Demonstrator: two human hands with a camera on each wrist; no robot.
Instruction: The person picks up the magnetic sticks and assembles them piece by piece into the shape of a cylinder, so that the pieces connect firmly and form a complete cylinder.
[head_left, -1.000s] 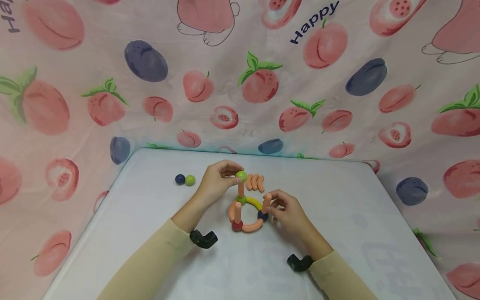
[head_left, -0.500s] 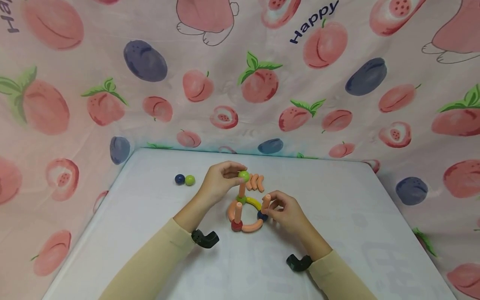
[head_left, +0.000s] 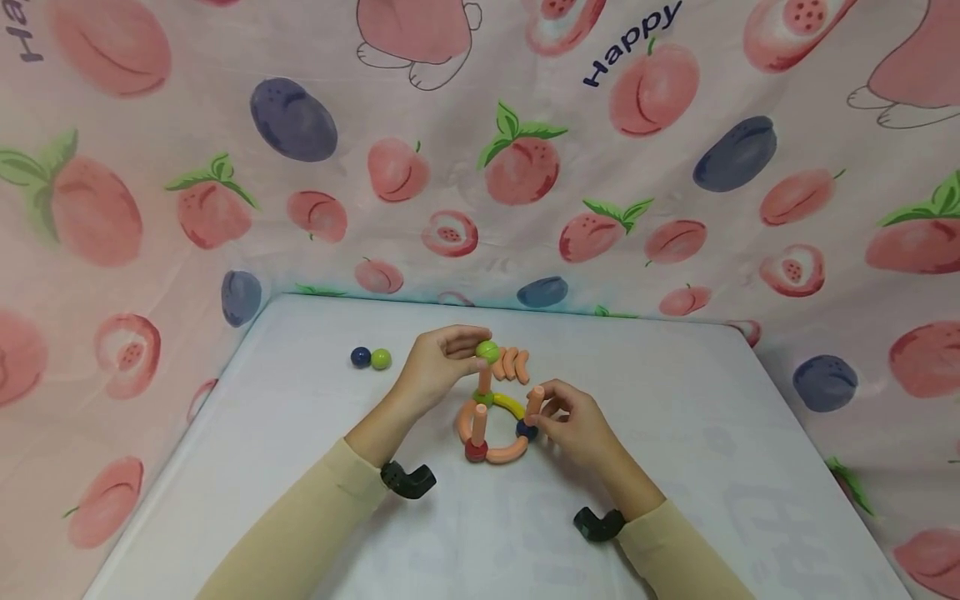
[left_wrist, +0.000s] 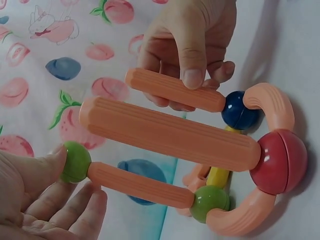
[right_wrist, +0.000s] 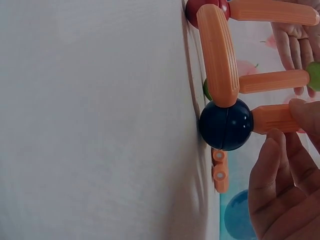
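Note:
My left hand [head_left: 442,367] pinches a light green ball [left_wrist: 76,162] on top of an upright orange rod [left_wrist: 142,185], whose foot meets another green ball [left_wrist: 210,204]. With thumb and fingers, my right hand [head_left: 573,417] holds a second upright orange rod [right_wrist: 272,119] that stands on a dark blue ball [right_wrist: 226,124]. A third orange rod [left_wrist: 170,132] rises by itself from a red ball [left_wrist: 278,161], its top bare. Curved orange pieces [head_left: 506,452] and a yellow curved piece [head_left: 508,406] join the three lower balls into a ring on the table.
Several loose curved orange pieces [head_left: 510,365] lie behind the ring. To the left, a dark blue ball [head_left: 361,357] and a green ball [head_left: 381,359] sit side by side on the white table [head_left: 300,517]. A fruit-print curtain [head_left: 480,167] hangs around the table.
The left hand, with the green ball, has shifted very slightly right and the rod's top with it. The right hand stays on its rod, almost still.

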